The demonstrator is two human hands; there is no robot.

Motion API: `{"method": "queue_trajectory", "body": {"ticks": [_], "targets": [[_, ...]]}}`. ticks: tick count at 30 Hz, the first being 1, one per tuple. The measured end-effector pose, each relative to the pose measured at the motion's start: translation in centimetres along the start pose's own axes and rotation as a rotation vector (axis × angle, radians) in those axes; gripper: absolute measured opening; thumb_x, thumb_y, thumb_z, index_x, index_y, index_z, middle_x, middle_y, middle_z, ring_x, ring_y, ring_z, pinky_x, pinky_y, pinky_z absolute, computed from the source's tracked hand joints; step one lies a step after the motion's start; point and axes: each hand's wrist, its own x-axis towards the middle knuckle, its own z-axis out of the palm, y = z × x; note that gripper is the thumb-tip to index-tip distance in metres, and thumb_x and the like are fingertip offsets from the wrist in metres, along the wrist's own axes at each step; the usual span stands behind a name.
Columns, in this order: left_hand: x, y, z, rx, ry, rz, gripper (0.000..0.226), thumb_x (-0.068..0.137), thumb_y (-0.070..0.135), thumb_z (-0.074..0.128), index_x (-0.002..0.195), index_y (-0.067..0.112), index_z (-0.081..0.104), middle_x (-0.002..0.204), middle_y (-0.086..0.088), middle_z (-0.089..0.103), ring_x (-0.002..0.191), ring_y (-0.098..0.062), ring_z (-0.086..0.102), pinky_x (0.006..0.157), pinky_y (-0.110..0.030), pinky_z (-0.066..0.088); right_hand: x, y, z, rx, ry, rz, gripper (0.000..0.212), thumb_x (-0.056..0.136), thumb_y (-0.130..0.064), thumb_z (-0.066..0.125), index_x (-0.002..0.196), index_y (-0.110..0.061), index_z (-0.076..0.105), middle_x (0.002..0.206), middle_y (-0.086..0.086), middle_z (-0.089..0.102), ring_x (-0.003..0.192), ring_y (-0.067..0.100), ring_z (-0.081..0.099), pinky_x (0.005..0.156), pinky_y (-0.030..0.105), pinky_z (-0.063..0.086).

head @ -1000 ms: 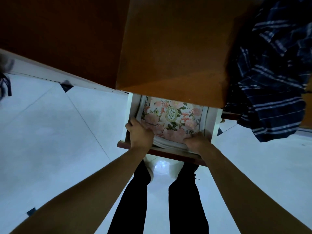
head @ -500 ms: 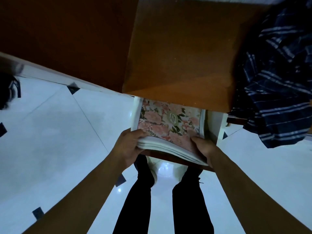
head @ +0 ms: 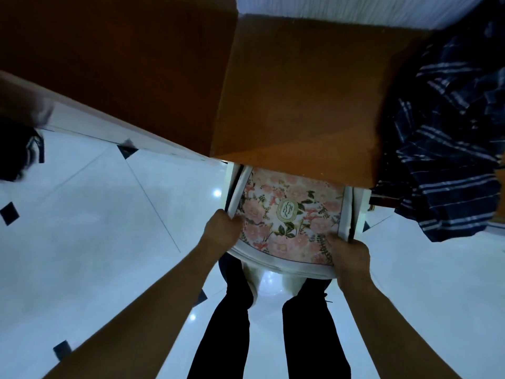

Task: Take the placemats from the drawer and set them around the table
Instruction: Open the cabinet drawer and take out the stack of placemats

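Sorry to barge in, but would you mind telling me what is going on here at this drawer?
A person is pulling a stack of floral placemats out of a white drawer under a wooden table. The left hand grips the stack's left edge and the right hand grips its near right corner. The near edge hangs above the person's legs, while the far end is hidden under the tabletop.

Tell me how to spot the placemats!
Look below the orange-brown tabletop to the open white drawer. The left hand and right hand grip the placemats there. Only they show pink flowers and a gold oval label.
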Motion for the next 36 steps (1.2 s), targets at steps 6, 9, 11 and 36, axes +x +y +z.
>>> {"method": "queue_trajectory", "body": {"ticks": [6, 9, 11, 36], "targets": [[-4.8, -1.9, -0.2, -0.056, -0.019, 0.046, 0.027, 0.093, 0.039, 0.057, 0.096, 0.014, 0.048, 0.08, 0.002, 0.054, 0.066, -0.007, 0.053, 0.046, -0.019, 0.036, -4.7, -1.4, -3.1, -0.056, 0.04, -0.073, 0.028, 0.085, -0.03, 0.067, 0.078, -0.003, 0.062, 0.072, 0.009, 0.061, 0.063, 0.023, 0.057, 0.055, 0.031, 0.041], [-8.4, -3.0, -2.0, -0.074, -0.065, 0.059, 0.027, 0.094, 0.037, 0.057, 0.1, 0.011, 0.05, 0.089, -0.005, 0.059, 0.075, -0.018, 0.059, 0.058, -0.026, 0.043, -9.2, -1.4, -5.2, -0.045, 0.022, -0.081, 0.026, 0.084, -0.027, 0.066, 0.073, -0.004, 0.06, 0.068, 0.008, 0.06, 0.062, 0.024, 0.057, 0.057, 0.032, 0.043], [-11.3, -3.1, -3.9, -0.086, -0.079, 0.103, 0.027, 0.094, 0.036, 0.057, 0.097, 0.01, 0.05, 0.085, -0.005, 0.057, 0.078, -0.024, 0.059, 0.064, -0.029, 0.043, -12.8, -1.3, -6.8, -0.023, 0.017, -0.087, 0.027, 0.082, -0.027, 0.068, 0.076, -0.002, 0.063, 0.069, 0.008, 0.062, 0.062, 0.025, 0.059, 0.057, 0.032, 0.044], [-45.9, -8.2, -18.4, -0.694, 0.593, 0.426, 0.019, 0.09, 0.038, 0.066, 0.091, 0.021, 0.057, 0.081, 0.004, 0.065, 0.068, -0.005, 0.063, 0.046, -0.014, 0.04, -41.5, -5.0, -20.6, 0.054, -0.092, -0.887, 0.022, 0.083, -0.034, 0.071, 0.076, -0.017, 0.06, 0.071, 0.003, 0.063, 0.061, 0.018, 0.059, 0.051, 0.032, 0.045]]}}
